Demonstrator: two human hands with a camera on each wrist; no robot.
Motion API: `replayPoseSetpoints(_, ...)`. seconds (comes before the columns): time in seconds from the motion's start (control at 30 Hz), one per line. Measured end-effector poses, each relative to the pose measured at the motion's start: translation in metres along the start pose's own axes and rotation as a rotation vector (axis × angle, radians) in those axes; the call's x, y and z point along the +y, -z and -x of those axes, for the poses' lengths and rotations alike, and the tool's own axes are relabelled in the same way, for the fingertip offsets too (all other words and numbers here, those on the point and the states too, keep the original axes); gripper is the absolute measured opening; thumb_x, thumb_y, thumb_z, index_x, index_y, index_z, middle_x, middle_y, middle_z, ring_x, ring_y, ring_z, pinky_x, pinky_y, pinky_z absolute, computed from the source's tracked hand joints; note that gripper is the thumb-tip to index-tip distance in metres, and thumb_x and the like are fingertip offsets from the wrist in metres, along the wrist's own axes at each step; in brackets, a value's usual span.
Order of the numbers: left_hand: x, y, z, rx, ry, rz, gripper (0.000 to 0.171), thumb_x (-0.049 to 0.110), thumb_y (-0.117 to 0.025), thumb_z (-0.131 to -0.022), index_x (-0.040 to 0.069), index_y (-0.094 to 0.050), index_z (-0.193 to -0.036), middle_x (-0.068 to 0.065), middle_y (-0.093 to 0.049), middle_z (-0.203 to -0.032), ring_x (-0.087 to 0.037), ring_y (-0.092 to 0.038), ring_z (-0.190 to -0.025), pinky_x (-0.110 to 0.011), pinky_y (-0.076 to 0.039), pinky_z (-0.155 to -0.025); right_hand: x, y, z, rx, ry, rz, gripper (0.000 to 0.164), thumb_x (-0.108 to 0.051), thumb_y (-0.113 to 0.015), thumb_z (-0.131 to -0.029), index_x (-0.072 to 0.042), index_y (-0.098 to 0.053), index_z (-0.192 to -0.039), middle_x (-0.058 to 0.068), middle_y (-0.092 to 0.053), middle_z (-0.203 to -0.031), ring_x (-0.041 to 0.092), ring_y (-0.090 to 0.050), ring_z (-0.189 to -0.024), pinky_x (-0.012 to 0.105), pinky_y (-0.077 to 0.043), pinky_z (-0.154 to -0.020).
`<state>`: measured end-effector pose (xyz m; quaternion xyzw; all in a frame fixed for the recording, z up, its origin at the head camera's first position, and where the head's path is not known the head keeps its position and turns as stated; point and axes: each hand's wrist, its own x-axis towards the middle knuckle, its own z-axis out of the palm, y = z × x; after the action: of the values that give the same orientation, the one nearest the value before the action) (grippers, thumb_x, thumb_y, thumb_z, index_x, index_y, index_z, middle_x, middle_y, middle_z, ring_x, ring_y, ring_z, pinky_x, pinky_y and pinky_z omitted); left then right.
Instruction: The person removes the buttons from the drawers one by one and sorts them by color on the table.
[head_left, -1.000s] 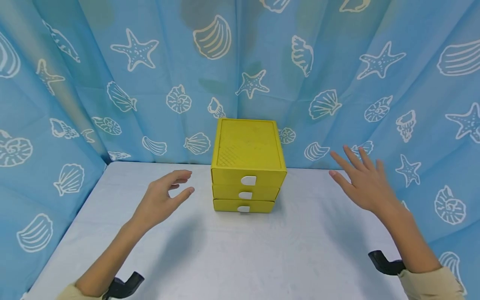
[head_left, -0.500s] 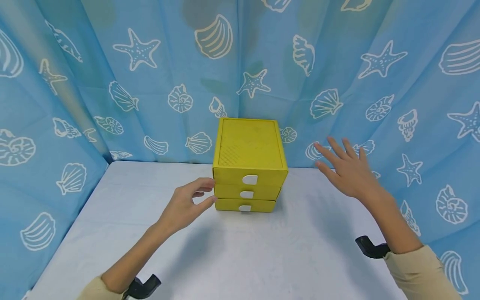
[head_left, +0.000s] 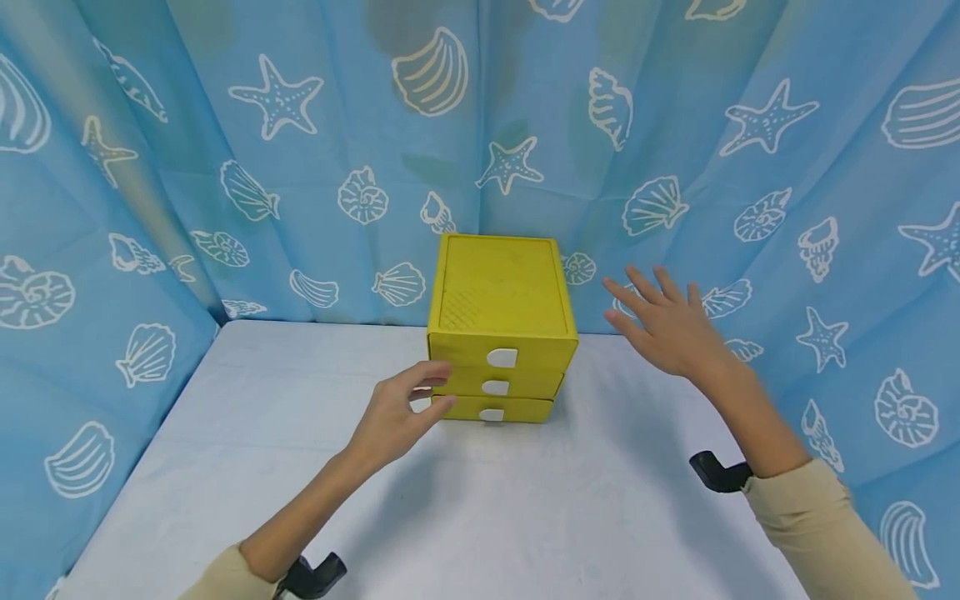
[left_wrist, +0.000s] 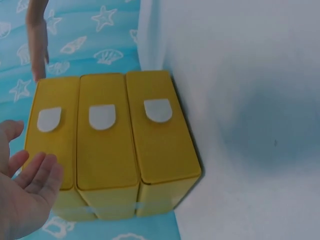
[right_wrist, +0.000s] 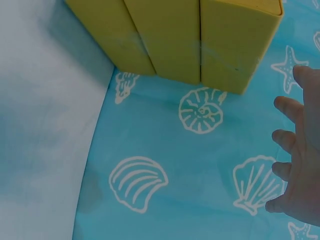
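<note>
A yellow drawer box [head_left: 502,287] with three stacked drawers and white tab handles stands at the back of the white table. My left hand [head_left: 401,417] is in front of its left front edge, fingers bent loosely with the thumb apart, nothing between them. In the left wrist view the left hand's fingers [left_wrist: 40,175] overlap the top drawer's front, beside its handle [left_wrist: 49,120]. My right hand [head_left: 667,329] hovers to the right of the box, fingers spread and holding nothing. The right wrist view has the right hand [right_wrist: 305,150] apart from the box's side.
A blue curtain [head_left: 315,208] printed with white shells and starfish hangs behind and along both sides of the table [head_left: 525,517]. A black wrist mount [head_left: 720,472] sits on the right forearm, another wrist mount [head_left: 315,575] on the left.
Both hands have moved inward toward the drawer box: the left to the right and slightly down, the right to the left and slightly up. The box stays in place.
</note>
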<state>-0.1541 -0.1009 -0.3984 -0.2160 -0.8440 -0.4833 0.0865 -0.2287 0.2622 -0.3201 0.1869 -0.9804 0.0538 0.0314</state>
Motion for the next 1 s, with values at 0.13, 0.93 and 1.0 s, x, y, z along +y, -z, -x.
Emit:
replayPoseSetpoints(0.13, 0.000, -0.008, -0.002, 0.005, 0.001, 0.047, 0.040, 0.015, -0.070, -0.082, 0.006, -0.057, -0.119, -0.007, -0.061, -0.114, -0.014, -0.058, -0.102, -0.033, -0.050, -0.084, -0.005, -0.002, -0.008, -0.010, 0.002, 0.018, 0.061, -0.059, -0.023, -0.093, -0.032, -0.015, -0.147, 0.009, -0.007, -0.153, 0.038, 0.007, -0.136, 0.068, 0.007, -0.098)
replayPoseSetpoints(0.93, 0.008, -0.047, -0.024, 0.151, -0.034, 0.112, 0.034, 0.015, -0.069, -0.083, 0.006, -0.060, -0.115, -0.002, -0.062, -0.112, -0.014, -0.060, -0.099, -0.022, -0.051, -0.079, -0.031, -0.006, -0.059, -0.088, 0.019, -0.019, 0.063, -0.062, -0.022, -0.092, -0.031, -0.016, -0.147, 0.005, -0.004, -0.153, 0.039, 0.009, -0.135, 0.067, 0.013, -0.097)
replayPoseSetpoints(1.0, 0.007, -0.049, -0.026, 0.160, -0.026, 0.093, 0.034, 0.016, -0.069, -0.083, 0.006, -0.060, -0.114, -0.001, -0.062, -0.111, -0.012, -0.060, -0.098, -0.022, -0.050, -0.079, -0.032, -0.008, -0.062, -0.093, 0.017, -0.011, 0.063, -0.062, -0.021, -0.092, -0.031, -0.016, -0.147, 0.006, -0.004, -0.153, 0.038, 0.010, -0.135, 0.067, 0.013, -0.097)
